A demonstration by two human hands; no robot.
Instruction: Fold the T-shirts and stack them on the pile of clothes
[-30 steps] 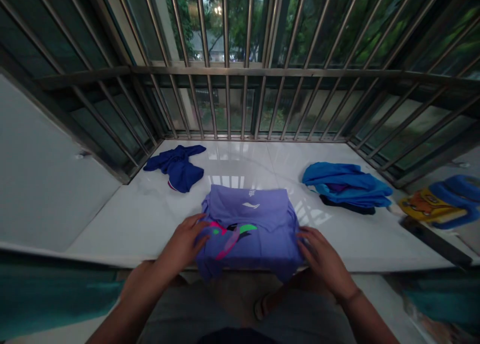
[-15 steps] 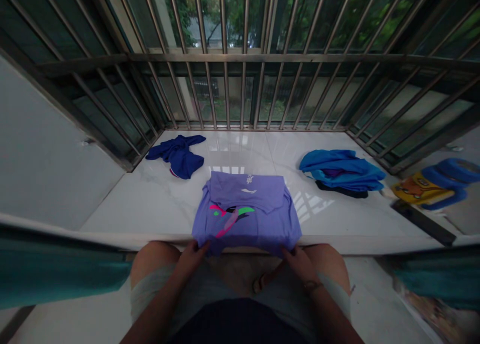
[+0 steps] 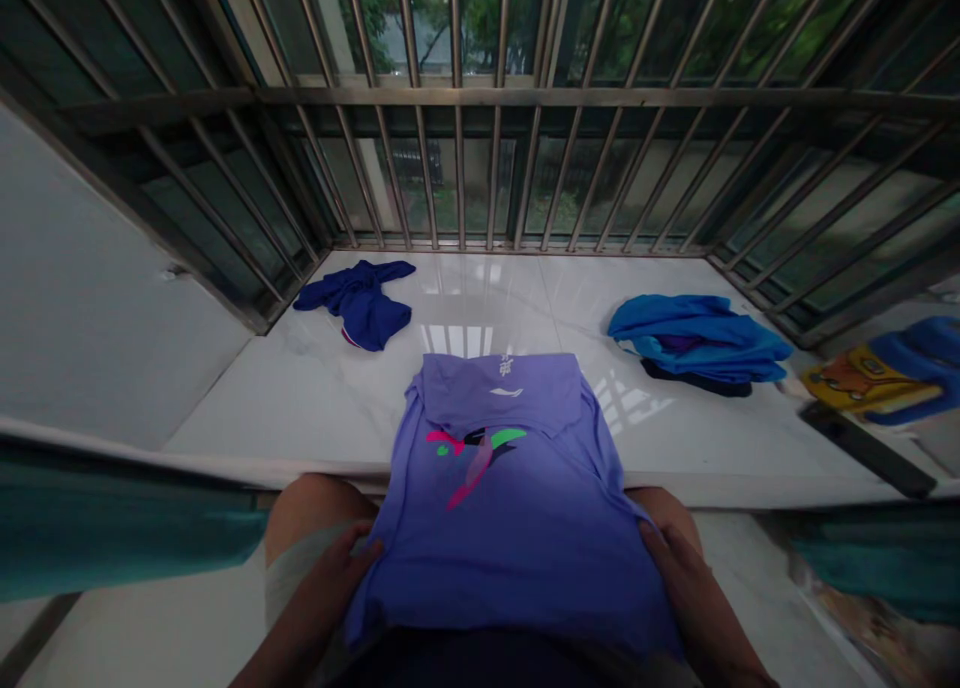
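Note:
A purple T-shirt [image 3: 510, 508] with a pink, green and black print lies stretched from the white marble sill [image 3: 300, 408] down over my lap. Its far end is folded over on the sill. My left hand [image 3: 330, 578] grips the shirt's lower left edge beside my left knee. My right hand [image 3: 682, 588] holds the lower right edge, fingers curled on the cloth.
A crumpled dark blue garment [image 3: 360, 303] lies at the sill's back left. A pile of bright blue clothes [image 3: 697, 338] sits at the right. Metal window bars [image 3: 480, 98] fence the sill on three sides. A blue and yellow object [image 3: 877, 378] shows at the far right.
Both hands went from the shirt's sides to its near edge and pulled it toward me. The shirt now hangs off the sill over my lap.

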